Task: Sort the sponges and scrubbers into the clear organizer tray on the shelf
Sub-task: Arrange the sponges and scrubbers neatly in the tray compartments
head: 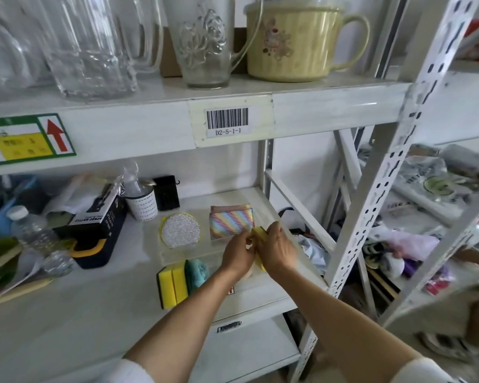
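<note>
A clear organizer tray [177, 254] sits on the middle shelf. In its back compartments lie a round silvery scrubber [180, 230] and a rainbow-striped sponge [231, 220]. At its front left stand two yellow sponges [173, 283] with dark backing and a teal cloth [196, 273]. Over the tray's right side, my left hand [237, 252] and my right hand [276, 249] both pinch a yellow sponge [260, 234]. Most of that sponge is hidden by my fingers.
Left of the tray are a black-and-yellow box [94, 233], a water bottle [32, 228], a white cup [142, 205] and a black pouch [166, 192]. Glass pitchers [202, 42] and a yellow mug [293, 40] stand on the shelf above. A slanted shelf brace [299, 208] runs close on the right.
</note>
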Tool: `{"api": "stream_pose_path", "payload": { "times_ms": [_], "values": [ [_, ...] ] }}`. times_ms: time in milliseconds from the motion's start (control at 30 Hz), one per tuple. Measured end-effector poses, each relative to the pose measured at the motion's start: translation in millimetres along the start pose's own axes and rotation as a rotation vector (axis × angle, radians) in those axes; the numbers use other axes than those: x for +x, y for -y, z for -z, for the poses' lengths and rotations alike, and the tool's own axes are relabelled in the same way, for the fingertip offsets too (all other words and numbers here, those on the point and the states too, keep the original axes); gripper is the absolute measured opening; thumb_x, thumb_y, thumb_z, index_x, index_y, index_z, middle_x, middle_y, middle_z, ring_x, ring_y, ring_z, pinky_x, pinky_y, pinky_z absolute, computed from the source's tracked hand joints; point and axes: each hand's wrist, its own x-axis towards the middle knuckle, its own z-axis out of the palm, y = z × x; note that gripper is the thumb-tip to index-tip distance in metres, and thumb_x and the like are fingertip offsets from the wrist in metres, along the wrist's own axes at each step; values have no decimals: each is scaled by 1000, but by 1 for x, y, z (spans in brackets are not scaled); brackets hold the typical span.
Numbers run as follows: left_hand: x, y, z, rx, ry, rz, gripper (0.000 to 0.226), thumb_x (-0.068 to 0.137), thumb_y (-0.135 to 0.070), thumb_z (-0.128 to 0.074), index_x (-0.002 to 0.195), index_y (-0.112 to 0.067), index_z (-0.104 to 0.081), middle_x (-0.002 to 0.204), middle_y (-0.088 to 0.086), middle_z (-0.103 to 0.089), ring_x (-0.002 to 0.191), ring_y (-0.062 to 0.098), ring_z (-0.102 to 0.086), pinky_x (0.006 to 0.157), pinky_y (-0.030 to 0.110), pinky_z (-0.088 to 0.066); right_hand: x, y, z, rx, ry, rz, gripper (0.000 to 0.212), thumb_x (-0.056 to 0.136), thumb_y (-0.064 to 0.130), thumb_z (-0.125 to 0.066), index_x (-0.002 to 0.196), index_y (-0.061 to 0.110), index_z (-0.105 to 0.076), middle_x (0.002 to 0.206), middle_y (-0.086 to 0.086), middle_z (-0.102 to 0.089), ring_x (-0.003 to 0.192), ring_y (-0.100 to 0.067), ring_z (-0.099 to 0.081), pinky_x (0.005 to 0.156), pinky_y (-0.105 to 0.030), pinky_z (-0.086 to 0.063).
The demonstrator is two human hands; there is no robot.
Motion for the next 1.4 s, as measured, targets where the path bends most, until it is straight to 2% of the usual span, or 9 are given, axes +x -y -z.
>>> {"api": "stream_pose_path", "payload": {
  "times_ms": [167, 300, 433, 500, 800, 967, 1100, 1233, 1400],
  "values": [
    [-2, 11, 7, 72, 23, 48, 39, 88, -5, -56, 124, -17, -59, 128, 4, -63, 113, 21, -60, 92, 23, -41, -5, -5, -12, -72, 63, -17, 34, 94, 39, -48, 114, 14, -36, 112, -11, -57, 91, -32, -65, 63, -34, -42],
    [-4, 18, 12, 112, 9, 77, 33, 89, -10, -56, 122, -15, -58, 126, 6, -64, 113, 22, -60, 86, 22, -39, -7, -2, -12, -61, 24, -33, 33, 96, 42, -43, 111, 13, -40, 111, -11, -57, 91, -31, -63, 64, -35, -43],
    [-5, 18, 17, 107, -4, 77, 33, 89, -11, -58, 122, -13, -58, 126, 6, -64, 113, 23, -60, 92, 28, -45, -6, 2, -9, -146, -62, 26, 34, 95, 40, -44, 116, 14, -45, 114, -8, -51, 101, -27, -52, 84, -40, -42],
    [-5, 18, 20, 94, -18, 65, 33, 89, -10, -59, 122, -11, -58, 125, 8, -64, 112, 24, -61, 94, 32, -47, -5, 7, -8, -155, -103, 63, 32, 93, 39, -47, 115, 17, -49, 113, -6, -51, 103, -26, -51, 87, -40, -39],
    [-7, 19, 49, 20, -177, 1, 28, 89, -6, -57, 116, -10, -63, 120, 9, -67, 106, 27, -65, 90, 33, -50, -8, 43, -7, 27, -129, 170, 23, 95, 28, -50, 115, 19, -53, 116, -3, -57, 107, -25, -56, 91, -40, -43],
    [-15, 23, 74, -73, -332, -59, 21, 88, 0, -54, 104, -6, -65, 105, 14, -69, 94, 32, -67, 88, 45, -54, -16, 68, -10, 161, -153, 271, 17, 92, 23, -52, 107, 17, -56, 108, -5, -62, 96, -29, -61, 76, -37, -46],
    [-31, 31, 98, -140, -448, -84, 22, 87, 4, -53, 105, -3, -65, 104, 14, -69, 93, 31, -67, 87, 47, -55, -35, 88, -22, 224, -51, 397, 18, 95, 28, -47, 110, 21, -52, 109, -4, -62, 94, -27, -63, 73, -36, -51],
    [-55, 48, 122, -39, -582, -136, 24, 85, 4, -57, 105, -8, -64, 105, 9, -66, 86, 20, -64, 80, 23, -49, -51, 97, -35, 266, 69, 492, 27, 97, 32, -47, 117, 15, -53, 112, -8, -63, 97, -27, -64, 77, -37, -52],
    [-90, 85, 136, 40, -648, -61, 22, 89, -14, -62, 109, -5, -61, 104, 12, -58, 86, 22, -61, 80, 39, -53, -72, 92, -51, 235, 258, 498, 43, 96, 49, -43, 127, 19, -49, 121, -8, -61, 104, -29, -63, 82, -37, -51]
  ]
}}
